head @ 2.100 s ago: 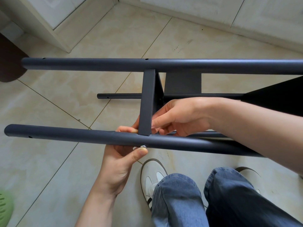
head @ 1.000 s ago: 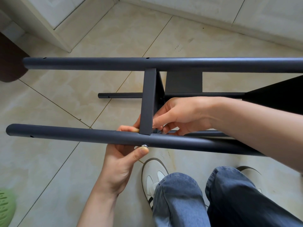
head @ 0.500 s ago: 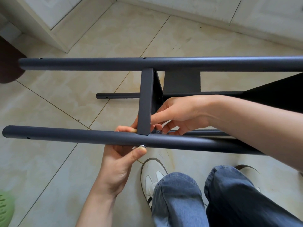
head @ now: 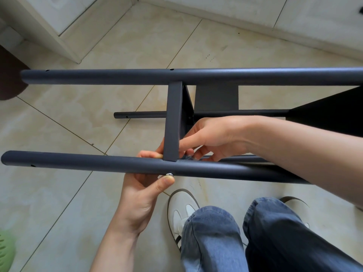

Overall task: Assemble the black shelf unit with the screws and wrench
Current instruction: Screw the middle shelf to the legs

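Observation:
The black shelf unit lies on its side over the tiled floor. Its near tube (head: 78, 162) and far tube (head: 255, 75) run left to right, joined by the edge of a shelf panel (head: 173, 122). My left hand (head: 141, 193) curls round the near tube from below, its thumb pressing a silver screw head (head: 169, 174) under the joint. My right hand (head: 216, 134) reaches in behind the panel, and its fingertips pinch a small silver part (head: 189, 157) at the inside of the joint. Whether that part is a nut or a wrench is hidden.
A lower tube (head: 137, 114) of the unit lies near the floor, and another black shelf (head: 334, 110) sits at the right. My legs in jeans and a white shoe (head: 182, 209) are below the frame. White cabinets (head: 59, 16), a brown object (head: 7, 75) and a green object (head: 5, 250) border the left.
Both hands stay at the same joint. The fingertips of my right hand have shifted slightly at the inside of the joint; the frame has barely moved.

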{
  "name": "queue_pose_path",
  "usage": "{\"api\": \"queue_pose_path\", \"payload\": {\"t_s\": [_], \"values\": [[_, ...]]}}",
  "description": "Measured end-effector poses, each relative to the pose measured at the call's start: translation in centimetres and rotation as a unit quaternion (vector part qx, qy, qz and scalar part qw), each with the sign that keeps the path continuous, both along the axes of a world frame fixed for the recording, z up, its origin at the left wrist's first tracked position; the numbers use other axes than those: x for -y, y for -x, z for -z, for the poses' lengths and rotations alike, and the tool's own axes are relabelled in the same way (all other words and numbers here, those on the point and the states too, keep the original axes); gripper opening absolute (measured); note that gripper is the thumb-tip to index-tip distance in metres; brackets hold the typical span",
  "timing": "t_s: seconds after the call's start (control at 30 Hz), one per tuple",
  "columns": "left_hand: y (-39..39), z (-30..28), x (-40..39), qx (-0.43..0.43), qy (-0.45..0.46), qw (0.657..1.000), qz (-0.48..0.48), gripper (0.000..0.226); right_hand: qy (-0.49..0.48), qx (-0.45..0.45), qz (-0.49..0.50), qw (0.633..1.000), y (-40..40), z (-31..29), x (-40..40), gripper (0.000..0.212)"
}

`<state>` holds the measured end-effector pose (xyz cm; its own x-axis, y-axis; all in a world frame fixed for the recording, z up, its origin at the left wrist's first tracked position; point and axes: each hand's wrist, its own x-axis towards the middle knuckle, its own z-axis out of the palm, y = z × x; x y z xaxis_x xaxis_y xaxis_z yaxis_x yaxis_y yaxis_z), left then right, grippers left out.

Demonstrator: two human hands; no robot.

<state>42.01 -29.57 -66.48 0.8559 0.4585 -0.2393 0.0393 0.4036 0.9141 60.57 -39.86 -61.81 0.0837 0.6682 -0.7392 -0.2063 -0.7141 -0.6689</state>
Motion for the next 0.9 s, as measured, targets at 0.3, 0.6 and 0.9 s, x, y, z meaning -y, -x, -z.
{"api": "queue_pose_path", "payload": {"t_s": [0.3,0.6,0.9], "values": [[0.06,0.14,-0.06,0.007,-0.004,1.000,0.001,0.048,0.023,-0.037,0.009,0.999,-0.46,-0.23,0.06,0.013],[0.01,0.01,-0.10,0.008,-0.007,1.000,0.003,0.047,0.012,-0.051,-0.002,0.999,-0.61,-0.14,0.11,0.017],[-0.01,-0.15,0.00,0.010,-0.001,1.000,0.011,0.047,-0.002,-0.041,0.007,0.999,-0.11,0.17,-0.27,0.021]]}}
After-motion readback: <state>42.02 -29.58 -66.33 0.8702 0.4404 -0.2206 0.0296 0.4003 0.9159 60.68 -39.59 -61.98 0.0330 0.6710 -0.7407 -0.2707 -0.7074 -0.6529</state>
